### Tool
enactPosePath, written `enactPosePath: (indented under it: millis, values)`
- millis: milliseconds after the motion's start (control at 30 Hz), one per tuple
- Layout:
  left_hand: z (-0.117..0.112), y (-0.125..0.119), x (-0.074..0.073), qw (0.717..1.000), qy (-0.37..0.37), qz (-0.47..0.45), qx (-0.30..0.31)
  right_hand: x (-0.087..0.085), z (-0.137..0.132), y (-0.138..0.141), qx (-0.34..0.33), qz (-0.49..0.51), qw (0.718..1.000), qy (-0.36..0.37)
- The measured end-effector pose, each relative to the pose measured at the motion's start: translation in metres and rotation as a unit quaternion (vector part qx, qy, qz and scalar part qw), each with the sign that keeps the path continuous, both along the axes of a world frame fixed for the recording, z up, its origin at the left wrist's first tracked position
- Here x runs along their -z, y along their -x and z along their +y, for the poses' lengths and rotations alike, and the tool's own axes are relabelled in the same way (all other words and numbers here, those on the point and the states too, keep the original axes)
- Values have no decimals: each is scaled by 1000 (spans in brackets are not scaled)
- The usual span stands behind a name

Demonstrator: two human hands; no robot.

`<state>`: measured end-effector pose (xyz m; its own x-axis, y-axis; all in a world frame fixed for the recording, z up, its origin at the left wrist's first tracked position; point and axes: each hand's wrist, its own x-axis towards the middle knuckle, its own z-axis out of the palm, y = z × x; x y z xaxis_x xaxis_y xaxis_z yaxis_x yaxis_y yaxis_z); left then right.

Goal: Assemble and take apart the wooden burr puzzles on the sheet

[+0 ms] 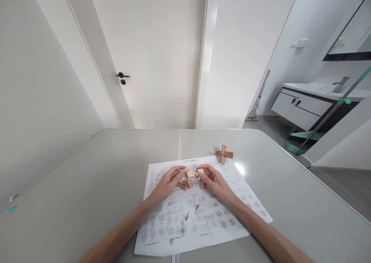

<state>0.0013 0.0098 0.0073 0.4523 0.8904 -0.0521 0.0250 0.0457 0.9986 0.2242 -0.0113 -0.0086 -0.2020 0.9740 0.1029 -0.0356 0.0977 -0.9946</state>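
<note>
My left hand (168, 183) and my right hand (212, 180) meet over a printed sheet of diagrams (197, 212) on a grey table (87, 185). Both pinch pale wooden puzzle pieces (189, 175) held between them; the left fingers curl round a small cluster, the right fingers grip one block at its right end. Just beyond the sheet's far edge, to the right of my hands, an assembled wooden cross-shaped puzzle (224, 154) lies on the table.
A white door with a black handle (123, 77) stands behind the table. At the right is a bathroom with a vanity cabinet (301, 106), a mirror and a green mop (304, 137). A seam (179, 143) splits the table in two.
</note>
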Motion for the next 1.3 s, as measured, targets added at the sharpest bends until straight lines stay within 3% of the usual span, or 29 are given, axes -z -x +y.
enactPosePath:
  millis: [133, 267, 600, 767, 1000, 1133, 1300]
  values:
    - [3, 2, 2, 999, 5, 4, -40, -1, 2, -3, 81, 31, 996, -26]
    - [3, 2, 1, 998, 2, 12, -57, 0, 4, -5, 129, 2, 991, -42]
    - [6, 6, -2, 996, -38, 17, -74, 0, 0, -5, 134, -155, 972, -117]
    - [0, 2, -8, 995, -60, 54, -54, 6, 0, -3, 117, -196, 962, -151]
    - [-11, -6, -11, 992, -95, 75, -28, 11, -8, 4, 57, -215, 962, -159]
    - [-14, -5, -8, 984, -160, 82, -20, 13, -8, 5, 55, -203, 968, -134]
    - [-15, -3, 1, 960, -226, 165, -26, 12, -8, 6, 48, -193, 971, -130]
